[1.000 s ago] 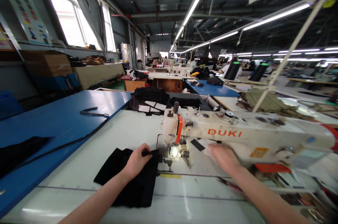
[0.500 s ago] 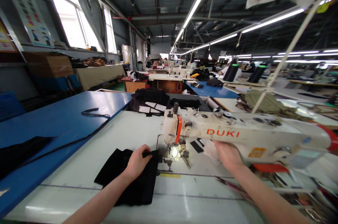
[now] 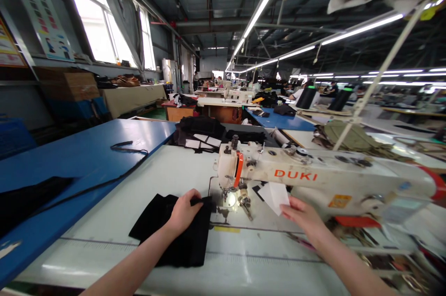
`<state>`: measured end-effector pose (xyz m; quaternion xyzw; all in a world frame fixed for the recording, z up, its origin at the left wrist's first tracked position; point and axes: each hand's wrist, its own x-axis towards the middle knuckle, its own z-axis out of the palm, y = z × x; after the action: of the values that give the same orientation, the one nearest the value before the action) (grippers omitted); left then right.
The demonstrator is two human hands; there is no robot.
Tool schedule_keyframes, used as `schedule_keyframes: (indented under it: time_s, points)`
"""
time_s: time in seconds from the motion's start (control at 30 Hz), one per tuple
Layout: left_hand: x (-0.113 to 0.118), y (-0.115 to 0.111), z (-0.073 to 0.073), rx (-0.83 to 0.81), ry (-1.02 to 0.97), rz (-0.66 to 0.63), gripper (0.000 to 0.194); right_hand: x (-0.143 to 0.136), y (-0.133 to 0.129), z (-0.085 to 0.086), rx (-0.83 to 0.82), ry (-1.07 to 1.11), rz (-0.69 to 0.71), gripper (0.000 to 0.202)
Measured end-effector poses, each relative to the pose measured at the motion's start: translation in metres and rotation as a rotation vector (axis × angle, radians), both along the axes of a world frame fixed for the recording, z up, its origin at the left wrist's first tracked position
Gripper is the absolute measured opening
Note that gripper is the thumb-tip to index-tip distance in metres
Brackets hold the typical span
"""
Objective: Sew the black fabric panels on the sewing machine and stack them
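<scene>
At center right, the right hand (image 3: pixel 303 214) pinches the white piece (image 3: pixel 275 197), which slants down toward its fingertips. The left hand (image 3: pixel 184 212), farther from it, grips the black cloth (image 3: pixel 181 240) at lower center left.

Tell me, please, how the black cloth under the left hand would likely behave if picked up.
The black cloth would probably droop, since its lower edge looks slightly wavy. It seems light for its size, lying fairly flat. If pushed, it may slide, as the pale tabletop looks smooth and shiny.
</scene>
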<state>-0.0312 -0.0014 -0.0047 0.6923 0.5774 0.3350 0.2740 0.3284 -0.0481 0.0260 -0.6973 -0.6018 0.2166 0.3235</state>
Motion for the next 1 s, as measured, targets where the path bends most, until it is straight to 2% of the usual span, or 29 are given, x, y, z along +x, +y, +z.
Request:
schedule_keyframes:
  time_s: [0.17,0.4,0.5,0.6,0.7,0.83,1.0]
  points:
    - [-0.001,0.001,-0.003,-0.011,-0.018,0.006,0.007,0.003,0.002,-0.006,0.064,-0.093,-0.067,0.035]
    - [0.0,0.0,0.001,-0.002,-0.013,0.001,0.006,0.015,0.028,0.004,0.074,-0.506,-0.215,0.033]
    - [0.0,0.0,0.001,0.005,-0.004,0.008,0.007,0.011,0.039,0.007,0.028,-0.672,-0.2,0.035]
    - [0.0,0.001,-0.002,0.004,0.0,0.008,0.007,0.006,0.044,0.009,-0.016,-0.786,-0.154,0.03]
    - [-0.001,0.002,-0.004,0.007,0.002,0.002,0.007,0.005,0.046,0.011,-0.025,-0.876,-0.14,0.024]
    - [-0.001,0.002,-0.003,0.011,-0.005,-0.011,0.007,0.012,0.045,0.015,0.015,-0.955,-0.163,0.029]
    - [0.0,0.001,-0.001,0.011,-0.043,-0.001,0.008,0.016,0.027,0.012,0.115,-0.949,-0.19,0.03]
